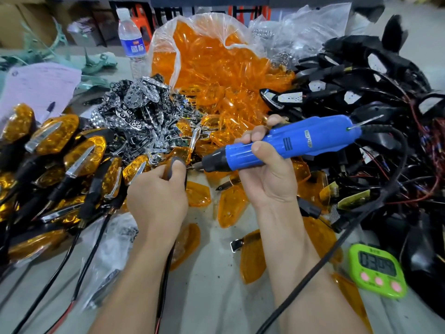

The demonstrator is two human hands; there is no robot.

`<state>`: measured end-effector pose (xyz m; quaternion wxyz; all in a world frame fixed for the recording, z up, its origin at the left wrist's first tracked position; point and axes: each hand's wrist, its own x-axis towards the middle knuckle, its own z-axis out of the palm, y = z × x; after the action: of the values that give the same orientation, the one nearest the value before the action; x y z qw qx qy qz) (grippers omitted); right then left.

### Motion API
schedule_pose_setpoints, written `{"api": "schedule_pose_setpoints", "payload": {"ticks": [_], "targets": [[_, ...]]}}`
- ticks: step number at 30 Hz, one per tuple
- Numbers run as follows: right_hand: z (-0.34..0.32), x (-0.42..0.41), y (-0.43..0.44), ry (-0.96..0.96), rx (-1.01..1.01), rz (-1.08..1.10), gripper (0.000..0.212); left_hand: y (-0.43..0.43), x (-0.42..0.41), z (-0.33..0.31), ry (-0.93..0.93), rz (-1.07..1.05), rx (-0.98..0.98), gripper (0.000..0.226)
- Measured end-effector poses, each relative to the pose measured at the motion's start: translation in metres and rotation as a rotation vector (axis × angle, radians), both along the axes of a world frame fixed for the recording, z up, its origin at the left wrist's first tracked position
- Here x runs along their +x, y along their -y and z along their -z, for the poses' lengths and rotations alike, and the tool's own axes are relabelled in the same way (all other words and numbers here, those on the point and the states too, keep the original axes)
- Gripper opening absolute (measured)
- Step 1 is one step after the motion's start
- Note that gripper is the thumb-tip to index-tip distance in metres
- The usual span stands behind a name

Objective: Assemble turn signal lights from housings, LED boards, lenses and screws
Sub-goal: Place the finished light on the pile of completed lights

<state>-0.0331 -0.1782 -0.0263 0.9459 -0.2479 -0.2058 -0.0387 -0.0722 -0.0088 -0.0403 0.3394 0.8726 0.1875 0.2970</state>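
Step in hand: fastening. The right hand (267, 172) has its fingers wrapped round the barrel of the blue electric screwdriver (289, 143); the left hand (159, 201) has thumb and fingers curled round a turn signal unit (177, 159), dark housing with amber lens fitted, held just off the screwdriver's bit end; the bit points at the unit and appears to be at or very near its side, though blur hides whether a screw sits on it.

Next move, as judged: align the bit square to the screw hole; keep the unit steady; drive until seated.

Surroundings, relative to the screwdriver:
- beyond it, an open bag of amber lenses (216, 59);
- beyond its bit end, a heap of chrome reflectors (137, 104);
- past the unit on the bit side, finished lights (72, 153);
- behind its cord end, wired black housings (361, 92);
- below it, loose lenses (228, 208) and a green timer (376, 270).

Obstruction: the power cord (325, 249) trails across the right forearm; it may drag.
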Motion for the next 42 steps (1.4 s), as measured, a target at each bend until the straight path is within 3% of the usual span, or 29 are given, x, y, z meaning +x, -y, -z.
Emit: {"api": "schedule_pose_setpoints", "payload": {"ticks": [6, 9, 13, 19, 24, 29, 34, 42], "targets": [[-0.004, -0.002, 0.004, 0.137, 0.003, -0.061, 0.034, -0.010, 0.002, 0.003, 0.028, 0.066, -0.110, 0.060], [-0.006, -0.002, 0.003, 0.169, -0.002, -0.098, 0.037, -0.014, 0.003, 0.003, 0.027, 0.077, -0.142, 0.044], [-0.007, -0.002, 0.001, 0.228, -0.004, -0.148, 0.037, -0.017, 0.004, 0.006, 0.014, 0.074, -0.130, 0.060], [-0.004, -0.004, -0.002, 0.087, 0.032, -0.077, 0.038, -0.014, 0.003, 0.002, 0.008, 0.060, -0.170, 0.044], [-0.002, 0.000, 0.005, 0.024, 0.098, -0.026, 0.055, -0.018, 0.008, 0.005, 0.024, 0.057, -0.233, 0.042], [-0.007, -0.002, 0.015, 0.048, 0.103, 0.015, 0.044, -0.018, 0.006, 0.010, 0.025, 0.053, -0.282, 0.051], [-0.009, -0.004, 0.012, 0.072, 0.046, 0.008, 0.047, -0.016, 0.006, 0.008, -0.001, 0.025, -0.374, 0.055], [-0.011, -0.005, 0.011, 0.082, -0.024, -0.002, 0.040, -0.013, 0.005, 0.006, 0.020, 0.013, -0.295, 0.045]]}}
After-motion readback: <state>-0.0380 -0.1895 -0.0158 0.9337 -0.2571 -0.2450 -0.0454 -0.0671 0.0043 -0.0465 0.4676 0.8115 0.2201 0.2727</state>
